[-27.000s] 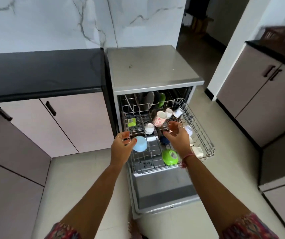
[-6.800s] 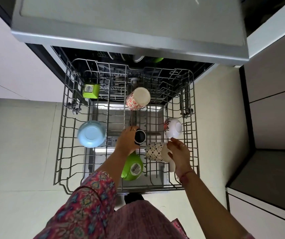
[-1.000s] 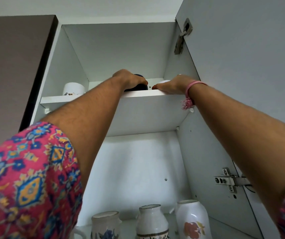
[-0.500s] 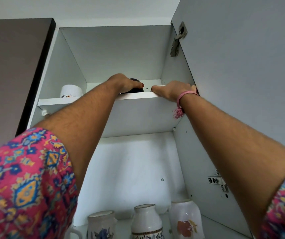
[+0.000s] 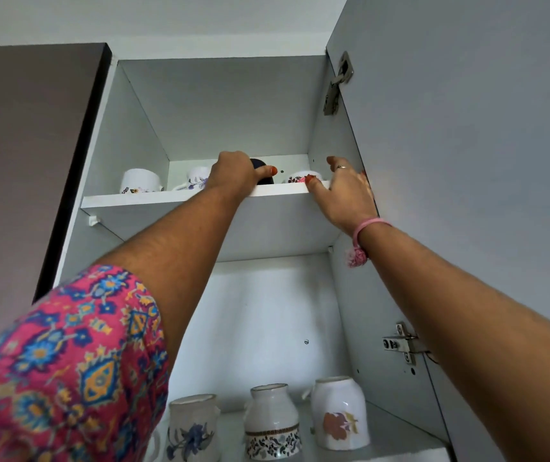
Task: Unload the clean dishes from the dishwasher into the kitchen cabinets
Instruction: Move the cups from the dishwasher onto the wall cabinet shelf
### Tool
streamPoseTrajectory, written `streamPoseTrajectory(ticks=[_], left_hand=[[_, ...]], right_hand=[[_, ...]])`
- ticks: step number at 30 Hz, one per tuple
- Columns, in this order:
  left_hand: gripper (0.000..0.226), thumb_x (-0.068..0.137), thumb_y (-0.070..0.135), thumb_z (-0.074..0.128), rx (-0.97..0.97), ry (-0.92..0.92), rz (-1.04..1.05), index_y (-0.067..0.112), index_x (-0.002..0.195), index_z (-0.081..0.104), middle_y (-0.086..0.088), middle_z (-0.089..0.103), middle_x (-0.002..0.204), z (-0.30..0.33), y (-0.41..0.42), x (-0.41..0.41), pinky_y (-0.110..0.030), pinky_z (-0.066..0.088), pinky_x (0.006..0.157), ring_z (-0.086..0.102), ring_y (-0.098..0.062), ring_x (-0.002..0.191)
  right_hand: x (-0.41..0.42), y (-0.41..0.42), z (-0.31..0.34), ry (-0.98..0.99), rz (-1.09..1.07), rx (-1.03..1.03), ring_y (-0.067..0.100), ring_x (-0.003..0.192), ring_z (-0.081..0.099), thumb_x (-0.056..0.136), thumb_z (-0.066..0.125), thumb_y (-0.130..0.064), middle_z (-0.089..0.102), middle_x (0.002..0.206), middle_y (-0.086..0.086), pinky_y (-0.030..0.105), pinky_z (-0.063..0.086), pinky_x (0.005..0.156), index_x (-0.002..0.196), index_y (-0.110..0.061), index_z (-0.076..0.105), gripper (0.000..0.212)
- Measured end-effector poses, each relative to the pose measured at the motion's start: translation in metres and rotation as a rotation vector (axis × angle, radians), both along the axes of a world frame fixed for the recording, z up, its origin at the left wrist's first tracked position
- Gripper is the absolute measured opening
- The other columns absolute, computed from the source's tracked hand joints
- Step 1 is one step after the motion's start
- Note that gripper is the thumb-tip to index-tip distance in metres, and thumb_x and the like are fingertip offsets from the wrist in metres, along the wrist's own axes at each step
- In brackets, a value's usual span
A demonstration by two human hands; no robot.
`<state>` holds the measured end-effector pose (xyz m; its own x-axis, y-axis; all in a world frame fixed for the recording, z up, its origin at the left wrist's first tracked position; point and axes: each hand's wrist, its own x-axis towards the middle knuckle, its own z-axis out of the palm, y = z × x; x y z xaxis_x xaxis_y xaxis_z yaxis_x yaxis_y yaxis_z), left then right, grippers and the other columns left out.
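I look up into an open wall cabinet. My left hand (image 5: 238, 175) reaches onto the upper shelf (image 5: 173, 196) and grips a dark mug (image 5: 262, 171), thumb across its front. To its right a white cup with a red flower print (image 5: 300, 177) stands on the shelf, mostly hidden by the shelf edge. My right hand (image 5: 346, 191) is beside that cup at the shelf's right end, fingers straight and apart from it, holding nothing. Two white floral cups (image 5: 140, 181) (image 5: 197, 181) stand further left on the same shelf.
The cabinet door (image 5: 466, 161) stands open on the right, close to my right arm. On the lower shelf stand three upside-down mugs (image 5: 193, 428) (image 5: 272, 421) (image 5: 338, 411). A closed dark cabinet door (image 5: 27, 161) is on the left.
My right hand has come off the flowered cup and drawn back to the shelf's right end. My left hand stays on the dark mug. The view has dropped back, showing more cups.
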<state>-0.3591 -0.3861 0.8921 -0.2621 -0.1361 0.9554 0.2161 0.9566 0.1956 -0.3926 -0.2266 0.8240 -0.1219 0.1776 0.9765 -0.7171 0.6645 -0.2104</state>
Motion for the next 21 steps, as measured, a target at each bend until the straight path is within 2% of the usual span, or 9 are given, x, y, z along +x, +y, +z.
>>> streamPoseTrajectory(ticks=[4,7,9,13,16,19,21], left_hand=[[0.047,0.091,0.042,0.053,0.001,0.094,0.053,-0.002,0.105,0.061,-0.021,0.058,0.111,-0.013,0.002,0.006,-0.032,0.039,0.072,0.058,-0.039,0.099],[0.037,0.093,0.03,0.052,-0.051,0.17,0.081,-0.003,0.108,0.059,-0.023,0.059,0.109,-0.029,0.0,0.015,-0.036,0.042,0.072,0.058,-0.041,0.099],[0.035,0.092,0.024,0.052,-0.113,0.239,0.08,-0.003,0.114,0.058,-0.023,0.06,0.111,-0.041,-0.004,0.024,-0.038,0.045,0.078,0.058,-0.04,0.102],[0.028,0.091,0.022,0.055,-0.225,0.329,0.043,-0.001,0.106,0.061,-0.02,0.065,0.105,-0.079,-0.024,0.051,-0.038,0.044,0.083,0.058,-0.037,0.1],[0.032,0.091,0.023,0.056,-0.242,0.32,0.015,0.003,0.115,0.063,-0.015,0.067,0.109,-0.108,-0.048,0.078,-0.038,0.045,0.092,0.06,-0.031,0.103],[0.029,0.09,0.023,0.057,-0.228,0.293,-0.006,0.004,0.109,0.066,-0.013,0.07,0.1,-0.13,-0.075,0.107,-0.038,0.05,0.088,0.064,-0.028,0.095],[0.03,0.09,0.026,0.058,-0.226,0.24,0.009,0.005,0.11,0.065,-0.009,0.07,0.102,-0.142,-0.092,0.126,-0.037,0.051,0.087,0.064,-0.025,0.097]], right_hand=[[0.006,-0.001,-0.02,0.085,0.153,-0.11,0.019,0.13,0.043,0.091,0.056,-0.019,0.044,0.142,0.005,0.025,0.032,0.108,0.138,-0.009,0.041,0.05],[0.013,0.0,-0.038,0.125,0.169,-0.132,0.017,0.126,0.046,0.089,0.058,-0.016,0.045,0.138,0.004,0.02,0.033,0.103,0.135,-0.01,0.044,0.049],[0.019,0.003,-0.052,0.124,0.173,-0.145,0.018,0.123,0.048,0.088,0.058,-0.016,0.046,0.136,0.004,0.022,0.035,0.102,0.133,-0.011,0.045,0.047],[0.036,0.007,-0.094,0.122,0.139,-0.178,0.021,0.119,0.05,0.085,0.058,-0.018,0.049,0.129,0.005,0.029,0.039,0.099,0.128,-0.012,0.047,0.044],[0.052,0.005,-0.122,0.09,0.12,-0.173,0.021,0.12,0.049,0.084,0.059,-0.016,0.05,0.128,0.006,0.027,0.037,0.1,0.126,-0.011,0.049,0.043],[0.073,-0.005,-0.14,0.019,0.129,-0.155,0.022,0.121,0.049,0.085,0.06,-0.016,0.049,0.129,0.007,0.028,0.038,0.102,0.127,-0.01,0.048,0.044],[0.092,-0.014,-0.147,-0.018,0.14,-0.176,0.021,0.12,0.05,0.086,0.06,-0.016,0.05,0.129,0.007,0.025,0.038,0.098,0.128,-0.009,0.048,0.044]])
